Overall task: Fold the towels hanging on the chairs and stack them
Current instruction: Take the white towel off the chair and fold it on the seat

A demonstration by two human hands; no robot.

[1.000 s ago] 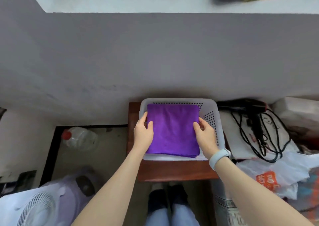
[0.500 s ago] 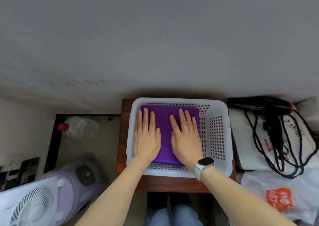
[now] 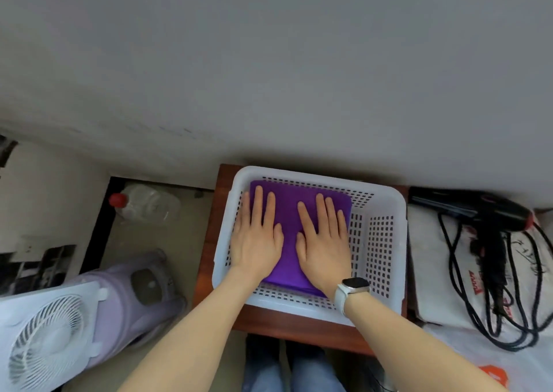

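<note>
From the head view, both hands are lying flat, palms down, fingers straight and slightly spread, pressing on a folded purple towel (image 3: pixel 287 221). The left hand (image 3: pixel 256 236) is covering the towel's left part, its outer fingers reaching over the towel's left edge toward the basket wall. The right hand (image 3: pixel 324 242) is resting on the towel's right part, with a strip of purple cloth showing between the two hands. Neither hand is curling round anything.

The towel is lying inside a white perforated basket (image 3: pixel 380 242), pushed toward the basket's left side, so bare perforated floor is showing just right of the right hand. The basket is sitting on a reddish-brown wooden stool (image 3: pixel 209 257), whose top is showing left of the left hand and below both wrists. A white watch (image 3: pixel 351 290) is sitting on the right wrist.

Well to the right of the right hand, a black hair dryer (image 3: pixel 475 209) is lying with its black cord (image 3: pixel 457 287) looping over white bags. Left of the left hand, a clear bottle with a red cap (image 3: pixel 143 203) is lying on the floor. Nearer the person on that side, a white fan (image 3: pixel 45 337) is standing beside a lilac appliance (image 3: pixel 134 299). Below the forearms, blue-jeaned legs are showing.
</note>
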